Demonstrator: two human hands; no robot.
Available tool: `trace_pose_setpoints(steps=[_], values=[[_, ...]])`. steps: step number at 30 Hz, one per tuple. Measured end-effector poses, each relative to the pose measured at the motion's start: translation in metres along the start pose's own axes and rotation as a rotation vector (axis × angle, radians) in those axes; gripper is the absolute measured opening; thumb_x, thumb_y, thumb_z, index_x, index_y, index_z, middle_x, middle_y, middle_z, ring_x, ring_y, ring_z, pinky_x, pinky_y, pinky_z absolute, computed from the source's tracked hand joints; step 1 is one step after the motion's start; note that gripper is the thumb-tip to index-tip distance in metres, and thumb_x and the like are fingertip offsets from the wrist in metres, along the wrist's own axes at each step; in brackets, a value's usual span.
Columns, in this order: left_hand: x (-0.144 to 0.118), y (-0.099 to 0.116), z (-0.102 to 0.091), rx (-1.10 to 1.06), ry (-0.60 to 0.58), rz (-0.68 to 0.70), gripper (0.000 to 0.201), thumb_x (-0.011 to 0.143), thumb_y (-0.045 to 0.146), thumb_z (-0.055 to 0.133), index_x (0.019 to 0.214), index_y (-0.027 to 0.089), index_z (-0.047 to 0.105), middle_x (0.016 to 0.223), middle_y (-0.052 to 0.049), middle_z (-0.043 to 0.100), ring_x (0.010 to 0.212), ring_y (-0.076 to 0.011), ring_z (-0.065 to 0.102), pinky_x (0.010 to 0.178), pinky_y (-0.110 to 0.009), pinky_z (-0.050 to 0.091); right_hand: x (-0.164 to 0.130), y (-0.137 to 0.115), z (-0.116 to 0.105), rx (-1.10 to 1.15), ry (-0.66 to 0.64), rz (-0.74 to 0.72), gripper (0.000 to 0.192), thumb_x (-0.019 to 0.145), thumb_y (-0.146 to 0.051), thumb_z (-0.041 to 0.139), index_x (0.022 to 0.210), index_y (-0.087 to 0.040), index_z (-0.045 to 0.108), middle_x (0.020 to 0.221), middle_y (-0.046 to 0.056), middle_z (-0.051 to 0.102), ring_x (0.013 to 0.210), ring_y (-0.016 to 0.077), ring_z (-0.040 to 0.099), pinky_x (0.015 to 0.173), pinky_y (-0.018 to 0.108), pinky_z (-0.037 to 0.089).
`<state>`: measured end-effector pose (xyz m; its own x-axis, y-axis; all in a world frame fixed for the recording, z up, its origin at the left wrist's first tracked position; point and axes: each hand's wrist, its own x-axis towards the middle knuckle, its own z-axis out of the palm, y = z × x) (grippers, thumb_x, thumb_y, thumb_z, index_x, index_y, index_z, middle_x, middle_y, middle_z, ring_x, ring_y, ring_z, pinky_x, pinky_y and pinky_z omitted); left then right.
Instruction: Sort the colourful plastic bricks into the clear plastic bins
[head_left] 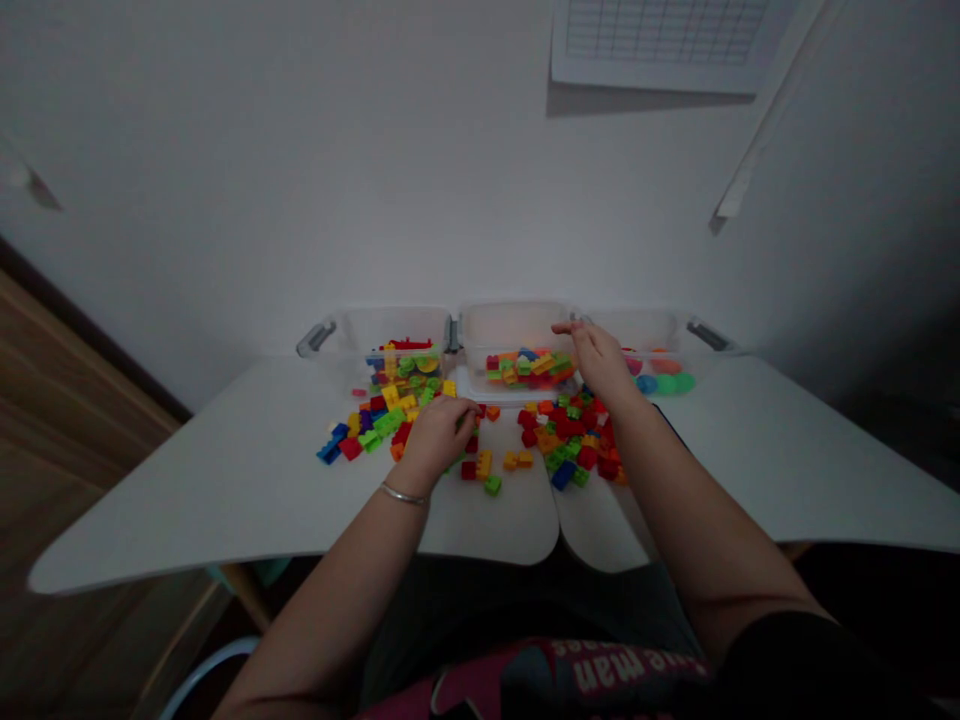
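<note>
Loose plastic bricks [559, 440] in red, yellow, green, blue and orange lie scattered over the white table [225, 480]. My left hand [439, 430] rests on the pile near the middle, its fingers curled down over small bricks; whether it grips one is hidden. My right hand [596, 360] is raised over the right edge of the middle clear bin [517, 335], fingers bent, and I cannot see anything in it. The middle bin holds mixed bricks.
A left clear bin [375, 340] holds several bricks. A right clear bin [652, 335] holds round green, blue and orange pieces. A white wall stands just behind the bins. The table's front edge has a curved cut-out before my body.
</note>
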<state>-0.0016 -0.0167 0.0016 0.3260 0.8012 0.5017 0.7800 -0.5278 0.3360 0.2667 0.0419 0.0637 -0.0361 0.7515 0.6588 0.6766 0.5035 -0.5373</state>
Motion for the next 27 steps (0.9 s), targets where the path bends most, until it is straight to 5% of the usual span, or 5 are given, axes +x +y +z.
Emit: trace_pose_setpoints(steps=[5, 10, 16, 27], values=[[0.001, 0.001, 0.001, -0.001, 0.01, 0.005, 0.022, 0.091, 0.021, 0.048, 0.091, 0.019, 0.07, 0.089, -0.007, 0.071, 0.087, -0.0223, 0.062, 0.083, -0.037, 0.051, -0.024, -0.025, -0.006, -0.054, 0.019, -0.142, 0.038, 0.097, -0.038, 0.039, 0.098, -0.02, 0.073, 0.102, 0.009, 0.074, 0.103, 0.024, 0.065, 0.095, 0.041, 0.047], [0.002, 0.003, 0.001, 0.001, 0.004, -0.002, 0.02, 0.091, 0.022, 0.049, 0.09, 0.02, 0.069, 0.089, -0.007, 0.071, 0.087, -0.0218, 0.062, 0.083, -0.037, 0.051, -0.052, -0.04, 0.003, -0.156, -0.279, -0.222, 0.02, 0.091, -0.026, 0.055, 0.095, -0.02, 0.073, 0.1, 0.007, 0.075, 0.098, 0.0233, 0.065, 0.093, 0.038, 0.047], [0.002, 0.003, 0.001, -0.007, -0.009, -0.013, 0.022, 0.091, 0.022, 0.048, 0.091, 0.019, 0.07, 0.089, -0.008, 0.071, 0.088, -0.0228, 0.062, 0.083, -0.037, 0.05, -0.075, -0.033, 0.019, -0.271, -0.56, -0.193, 0.021, 0.084, -0.02, 0.062, 0.102, -0.019, 0.073, 0.105, 0.008, 0.073, 0.102, 0.024, 0.063, 0.094, 0.038, 0.046], [0.002, 0.001, 0.004, -0.028, -0.006, 0.001, 0.021, 0.09, 0.022, 0.049, 0.092, 0.02, 0.07, 0.09, -0.007, 0.071, 0.089, -0.0228, 0.062, 0.084, -0.037, 0.05, -0.085, -0.021, 0.024, -0.398, -0.563, -0.185, 0.023, 0.082, -0.025, 0.068, 0.104, -0.019, 0.073, 0.111, 0.009, 0.071, 0.106, 0.0273, 0.061, 0.095, 0.04, 0.045]])
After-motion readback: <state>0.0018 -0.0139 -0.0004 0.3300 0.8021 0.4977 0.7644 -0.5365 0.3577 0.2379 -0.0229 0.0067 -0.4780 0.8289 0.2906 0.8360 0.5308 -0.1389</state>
